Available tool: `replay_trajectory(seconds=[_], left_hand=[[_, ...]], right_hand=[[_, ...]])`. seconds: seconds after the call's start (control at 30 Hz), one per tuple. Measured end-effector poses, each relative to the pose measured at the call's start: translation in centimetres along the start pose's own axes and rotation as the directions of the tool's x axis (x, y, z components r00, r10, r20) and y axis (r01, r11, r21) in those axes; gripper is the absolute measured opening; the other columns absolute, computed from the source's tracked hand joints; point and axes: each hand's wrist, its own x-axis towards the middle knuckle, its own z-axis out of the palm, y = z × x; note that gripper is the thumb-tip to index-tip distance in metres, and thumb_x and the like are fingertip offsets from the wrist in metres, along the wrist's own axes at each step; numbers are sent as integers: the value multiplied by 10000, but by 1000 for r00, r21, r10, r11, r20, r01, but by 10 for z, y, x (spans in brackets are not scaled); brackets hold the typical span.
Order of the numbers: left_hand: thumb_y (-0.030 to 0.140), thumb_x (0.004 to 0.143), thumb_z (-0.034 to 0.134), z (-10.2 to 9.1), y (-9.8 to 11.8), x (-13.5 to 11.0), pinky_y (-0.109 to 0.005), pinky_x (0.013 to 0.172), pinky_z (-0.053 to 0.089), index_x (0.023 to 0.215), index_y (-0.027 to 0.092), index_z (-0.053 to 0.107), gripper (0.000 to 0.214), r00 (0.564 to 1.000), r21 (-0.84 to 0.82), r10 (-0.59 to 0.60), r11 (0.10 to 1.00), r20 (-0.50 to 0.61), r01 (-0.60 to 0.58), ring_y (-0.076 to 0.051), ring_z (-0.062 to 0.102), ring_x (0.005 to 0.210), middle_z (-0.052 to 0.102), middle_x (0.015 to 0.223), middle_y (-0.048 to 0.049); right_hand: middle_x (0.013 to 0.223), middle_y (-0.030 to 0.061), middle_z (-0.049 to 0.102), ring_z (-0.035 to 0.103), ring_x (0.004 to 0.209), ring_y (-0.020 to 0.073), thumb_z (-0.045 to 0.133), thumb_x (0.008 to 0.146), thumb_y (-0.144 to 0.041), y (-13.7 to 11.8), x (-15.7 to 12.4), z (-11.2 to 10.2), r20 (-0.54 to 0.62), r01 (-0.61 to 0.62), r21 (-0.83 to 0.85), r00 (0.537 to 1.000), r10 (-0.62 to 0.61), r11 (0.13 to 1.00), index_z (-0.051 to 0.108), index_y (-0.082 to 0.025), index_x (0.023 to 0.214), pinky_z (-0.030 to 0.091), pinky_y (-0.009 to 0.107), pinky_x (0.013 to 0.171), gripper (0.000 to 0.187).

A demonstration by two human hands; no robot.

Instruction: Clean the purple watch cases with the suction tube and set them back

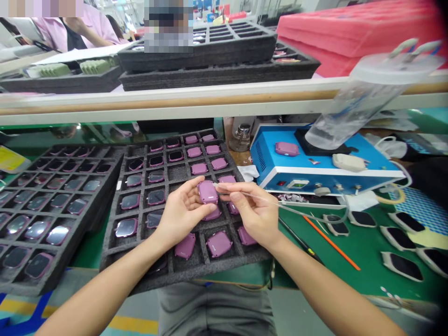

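My left hand (184, 205) holds a purple smartwatch case (207, 192) between thumb and fingers, above a black foam tray (140, 276). In my right hand (258, 212) a thin clear tube (297, 212) is pinched, its tip end close to the case's upper right edge. Whether the tip touches the case cannot be made out. Beneath my hands, the tray's compartments carry more purple cases, such as one at the front (219, 244), and dark-screened watches (129, 201) on the left. My hands partly hide several cases.
Another foam tray (81, 235) of watches lies left. To the right stands a blue control box (268, 161) with a clear cylinder (357, 102). An orange stick (332, 242) and pale-framed watches (401, 266) lie on the green mat. A shelf edge (210, 103) crosses behind; a person sits beyond.
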Motion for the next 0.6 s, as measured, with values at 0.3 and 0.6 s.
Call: replay_trajectory(seconds=[0.3,0.6], left_hand=[[263,703,829,-1,-4,-3,-178,740,586,1433,100,496,819,991,249,137,960,-12,-129,-142,722,913,731,1110,-126],[157,797,758,-18,-16,-3,-125,820,606,1342,79,596,573,773,613,601,538,203,-579,-71,721,839,745,1121,-84]], right_hand=[[1124,78,736,741,1012,207,605,1005,-192,-1,-3,0,12,-8,30,1000,7,1000,711,-202,1110,678,337,810,150],[1073,68,749,743,1007,193,581,1021,-198,-4,-2,0,-39,15,36,999,-14,999,703,-185,1099,656,317,870,145]])
